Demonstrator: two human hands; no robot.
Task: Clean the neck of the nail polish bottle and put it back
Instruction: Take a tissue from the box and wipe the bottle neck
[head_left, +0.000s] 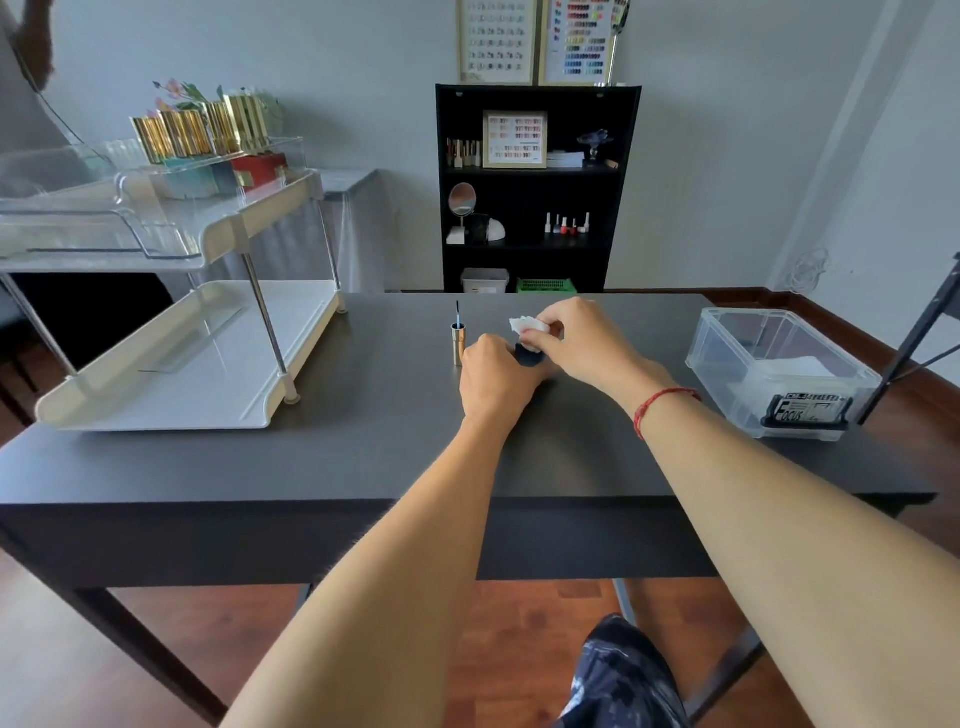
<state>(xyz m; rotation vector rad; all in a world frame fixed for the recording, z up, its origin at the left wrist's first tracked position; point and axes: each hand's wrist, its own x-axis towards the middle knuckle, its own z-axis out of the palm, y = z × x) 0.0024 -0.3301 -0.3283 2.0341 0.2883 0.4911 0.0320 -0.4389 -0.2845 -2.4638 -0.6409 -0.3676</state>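
Note:
A dark nail polish bottle (529, 356) stands on the dark table (363, 457), mostly hidden between my hands. My left hand (493, 376) grips it from the left side. My right hand (582, 338) pinches a white wipe (527, 326) and holds it against the top of the bottle, so the neck is hidden. To the left of my left hand the gold cap (457, 344) stands upside down on the table, its brush pointing straight up.
A white two-tier rack (171, 364) fills the table's left side, with gold-capped bottles on its top shelf. A clear plastic box (779, 369) holding white wipes sits at the right. A black shelf unit (535, 187) stands against the far wall.

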